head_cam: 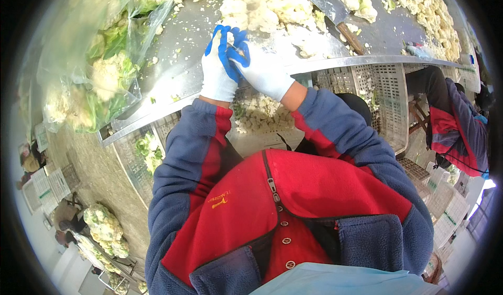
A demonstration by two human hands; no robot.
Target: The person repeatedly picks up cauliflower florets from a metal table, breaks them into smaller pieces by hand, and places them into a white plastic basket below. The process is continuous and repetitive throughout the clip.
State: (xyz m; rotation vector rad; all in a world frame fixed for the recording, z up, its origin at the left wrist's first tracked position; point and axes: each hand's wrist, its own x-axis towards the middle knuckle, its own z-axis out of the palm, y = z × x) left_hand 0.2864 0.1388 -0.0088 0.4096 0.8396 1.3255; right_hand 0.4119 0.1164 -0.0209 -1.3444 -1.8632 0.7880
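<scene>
Both hands wear white gloves with blue-coated fingers and meet over the front edge of a metal table point(173, 65). My left hand point(221, 65) is closed around a small pale cauliflower floret point(230, 38). Against it, my right hand point(261, 65) grips a thin metal tool point(237, 48), mostly hidden by the fingers; its exact kind is unclear. Just beyond the hands rises a heap of cauliflower pieces point(267, 8). To the right lies a cleaver point(324, 0), its wooden handle point(349, 38) pointing towards the table's front edge.
A clear plastic bag of leafy cauliflowers point(106, 67) bulges over the table's left end. Cut florets point(428, 16) are piled at the far right. Below the edge, a crate holds florets point(265, 118), beside another plastic crate point(387, 102). A person point(452, 122) sits at right.
</scene>
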